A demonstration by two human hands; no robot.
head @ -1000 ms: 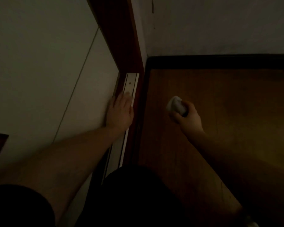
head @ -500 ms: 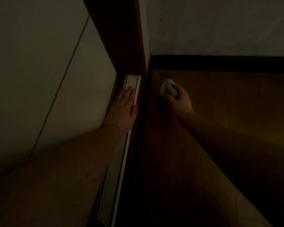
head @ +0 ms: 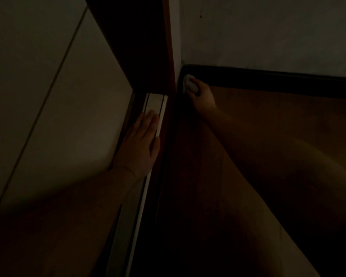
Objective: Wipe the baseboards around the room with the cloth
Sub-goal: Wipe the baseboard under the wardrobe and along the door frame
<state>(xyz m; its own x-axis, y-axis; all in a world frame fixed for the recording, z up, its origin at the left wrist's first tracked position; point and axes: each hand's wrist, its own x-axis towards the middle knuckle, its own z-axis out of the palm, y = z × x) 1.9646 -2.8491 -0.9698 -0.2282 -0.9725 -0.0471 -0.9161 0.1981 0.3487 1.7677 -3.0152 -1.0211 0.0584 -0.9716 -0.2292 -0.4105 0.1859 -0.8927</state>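
The scene is very dim. My right hand (head: 203, 96) grips a small bunched white cloth (head: 190, 83) and holds it against the dark baseboard (head: 278, 80) in the room's corner, where the strip meets the door frame. The baseboard runs right from there along the foot of the pale wall. My left hand (head: 140, 142) lies flat with straight fingers on the pale metal door track (head: 154, 102), palm down.
A reddish-brown wooden door frame (head: 148, 47) rises between the two hands. Pale floor tiles (head: 58, 116) lie left of the track. Brown wooden flooring (head: 258, 120) spreads right of the frame below the baseboard. My forearms cross the lower part of the view.
My right hand moved the cloth forward across the wooden floor into the corner and onto the baseboard. The view leaned in closer. My left hand stayed on the track.
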